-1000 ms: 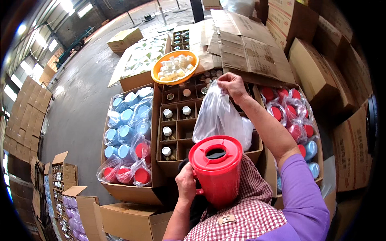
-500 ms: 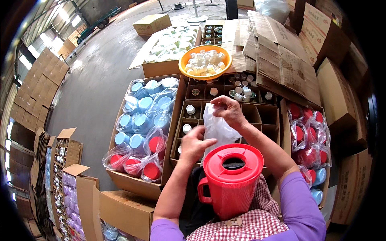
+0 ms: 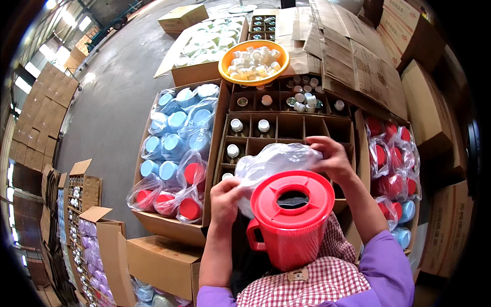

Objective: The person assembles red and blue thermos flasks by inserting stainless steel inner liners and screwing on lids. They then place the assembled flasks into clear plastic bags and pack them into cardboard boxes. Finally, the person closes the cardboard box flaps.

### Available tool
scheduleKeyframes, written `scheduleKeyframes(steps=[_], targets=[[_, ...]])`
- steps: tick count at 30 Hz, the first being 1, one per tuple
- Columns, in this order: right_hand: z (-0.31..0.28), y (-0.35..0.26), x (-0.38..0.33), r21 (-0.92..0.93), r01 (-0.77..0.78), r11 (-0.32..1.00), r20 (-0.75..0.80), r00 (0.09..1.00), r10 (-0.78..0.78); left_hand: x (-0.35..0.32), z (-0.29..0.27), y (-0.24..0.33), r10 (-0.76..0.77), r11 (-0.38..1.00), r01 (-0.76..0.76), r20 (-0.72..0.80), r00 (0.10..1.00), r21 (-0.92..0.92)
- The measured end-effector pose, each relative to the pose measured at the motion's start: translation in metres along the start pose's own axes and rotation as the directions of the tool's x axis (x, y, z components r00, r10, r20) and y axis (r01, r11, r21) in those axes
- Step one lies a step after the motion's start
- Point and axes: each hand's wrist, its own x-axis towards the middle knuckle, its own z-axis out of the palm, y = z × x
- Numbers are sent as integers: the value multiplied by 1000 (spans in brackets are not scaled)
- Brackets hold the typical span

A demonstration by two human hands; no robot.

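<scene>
A clear plastic bag (image 3: 276,159) stretches between my two hands, just beyond the red pitcher. My left hand (image 3: 225,197) pinches its left end, and my right hand (image 3: 330,156) grips its right end. The red pitcher (image 3: 291,225) rests against my lap, its round lid having a hole in the middle and its handle pointing left. Behind the bag stands a divided cardboard box (image 3: 317,125), with white-capped bottles (image 3: 236,125) in several of its left compartments. The bag hides part of that box.
To the left, a carton (image 3: 217,117) holds bagged blue and red containers. Another carton (image 3: 362,189) of bagged red and blue ones stands right. An orange bowl (image 3: 223,68) of white caps sits at the back, beside stacked flattened cardboard (image 3: 358,61). Open cartons (image 3: 158,256) flank my left arm.
The bag, hanging bunched from my right hand before, is now spread sideways with both hands on it. My right hand has moved right and nearer; my left hand has come closer to the pitcher.
</scene>
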Motion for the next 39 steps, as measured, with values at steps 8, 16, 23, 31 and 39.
scheduleKeyframes(steps=[8, 16, 23, 31, 39], targets=[[6, -34, -128, -206, -328, 922, 439, 811, 387, -58, -26, 25, -33, 915, -212, 589, 807, 343], [46, -67, -174, -637, 160, 754, 568, 759, 319, -167, 10, -38, -715, 454, -90, 423, 557, 886], [135, 45, -105, -568, 814, -123, 778, 579, 243, -201, 35, -37, -734, 409, 18, 317, 600, 912], [38, -46, -142, -817, 577, 13, 565, 797, 214, -189, 92, -18, -783, 427, 162, 274, 559, 889], [-92, -61, -209, -964, 235, 124, 139, 846, -515, -148, 112, -41, -456, 775, -81, 643, 615, 627]])
